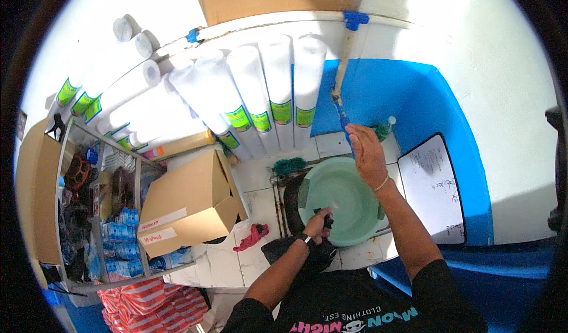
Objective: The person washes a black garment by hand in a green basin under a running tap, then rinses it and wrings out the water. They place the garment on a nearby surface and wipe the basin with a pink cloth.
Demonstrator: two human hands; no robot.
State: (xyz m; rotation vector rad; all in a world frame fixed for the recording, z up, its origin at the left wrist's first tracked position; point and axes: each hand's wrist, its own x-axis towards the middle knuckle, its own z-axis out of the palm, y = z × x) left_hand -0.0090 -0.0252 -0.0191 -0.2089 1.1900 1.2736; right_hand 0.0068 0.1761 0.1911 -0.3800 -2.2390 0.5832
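While the left fingers pinch a black object at the green basin, the blue tap at the right fingers, grip unclear, points down, its long axis following the pipe; white rolls stand beyond.

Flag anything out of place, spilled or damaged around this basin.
A crumpled pinkish-red cloth lies loose on the white tiles, left of the green basin, as if dropped there. The vertical pipe above looks stained brown in places. I see no clear spill.
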